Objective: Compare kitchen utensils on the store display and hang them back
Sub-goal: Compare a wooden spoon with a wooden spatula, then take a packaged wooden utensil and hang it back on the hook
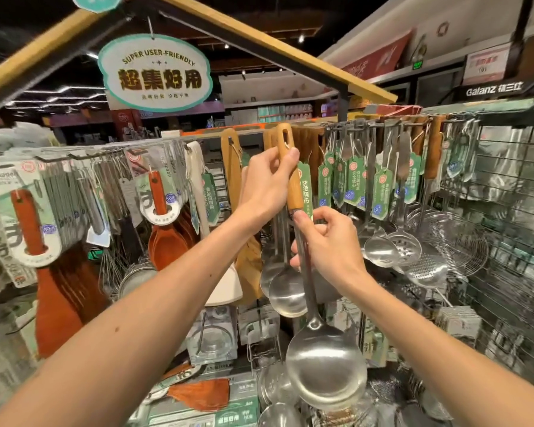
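hanging sign [154, 72]: "SUPER USER-FRIENDLY" | green tag [305, 188]: "防烫隔热" | fascia [494, 88]: "Galanz" (white)

The left arm [154, 306] is bare from the edge of the picture all the way to the wrist. It looks long and thin, and it looks much wider close to the camera. One small dark dot [117, 329], like a mole, sits on it about halfway along. The right arm [429, 340] is bare too, and it looks smooth and just as long. The left hand [267, 177] has thin fingers and a short, clean thumbnail [294, 153]. The right hand [330, 245] has a smooth back and short nails as well. Both wrists are bare.
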